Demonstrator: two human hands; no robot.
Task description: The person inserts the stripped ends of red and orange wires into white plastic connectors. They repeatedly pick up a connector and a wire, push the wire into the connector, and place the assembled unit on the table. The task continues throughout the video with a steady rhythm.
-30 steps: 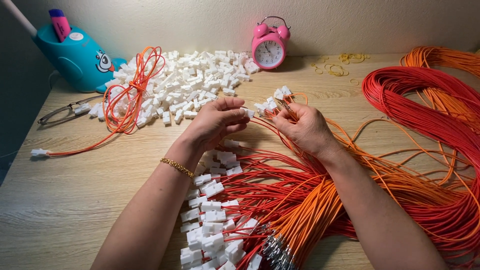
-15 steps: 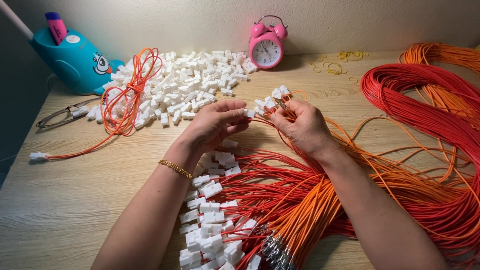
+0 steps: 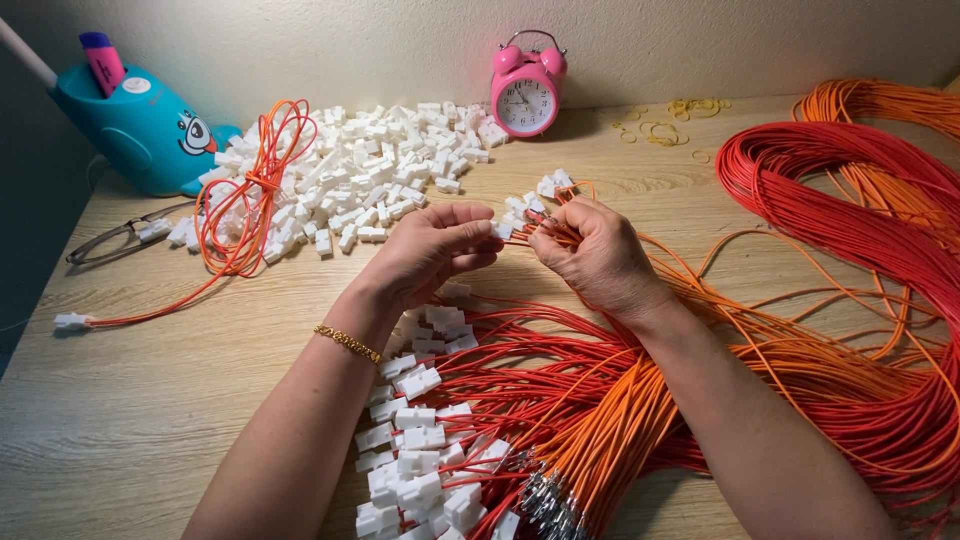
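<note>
Head view | pink alarm clock (image 3: 527, 92) — behind white connector pile (image 3: 350, 170)

White connectors (image 3: 340, 180) are heaped left of my pink alarm clock (image 3: 527, 92), on a pale wood-grain worktop (image 3: 150, 420). Red wires (image 3: 850, 230) and orange wires (image 3: 620, 440) spread right of the clock. A teal holder (image 3: 130, 130) stands far left, and my gold bracelet (image 3: 348, 343) gleams.
</note>
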